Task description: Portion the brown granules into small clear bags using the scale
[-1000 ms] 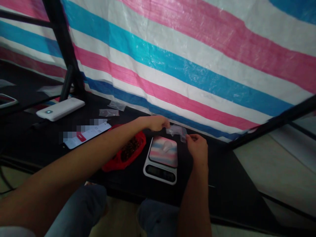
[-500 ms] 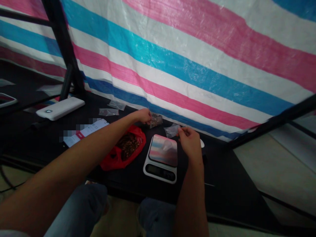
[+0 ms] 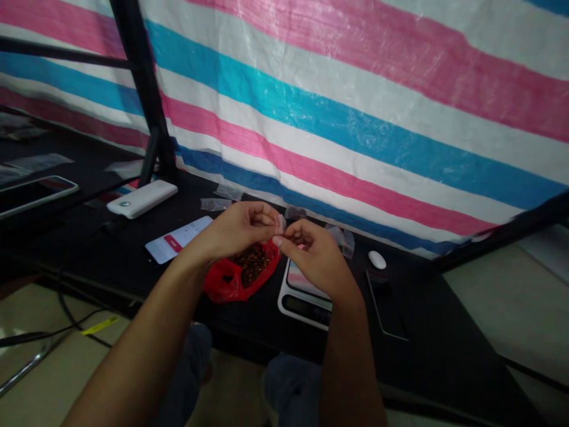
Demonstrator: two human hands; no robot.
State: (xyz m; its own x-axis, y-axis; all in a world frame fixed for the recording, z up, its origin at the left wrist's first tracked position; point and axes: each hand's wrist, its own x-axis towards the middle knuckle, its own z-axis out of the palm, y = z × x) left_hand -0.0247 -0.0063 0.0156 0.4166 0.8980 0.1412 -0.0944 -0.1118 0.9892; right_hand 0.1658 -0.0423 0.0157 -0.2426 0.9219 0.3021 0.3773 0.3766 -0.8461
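Left hand (image 3: 235, 228) and right hand (image 3: 315, 255) together above red plastic bag (image 3: 226, 284), fingertips pinching small clear plastic bag (image 3: 280, 223); kitchen scale (image 3: 304, 307) just right, on worktop (image 3: 422, 314).

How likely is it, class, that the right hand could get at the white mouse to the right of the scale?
Probably yes: the right hand is near the white mouse, and only a thin plastic bag lies close to the way, easy to pass over.
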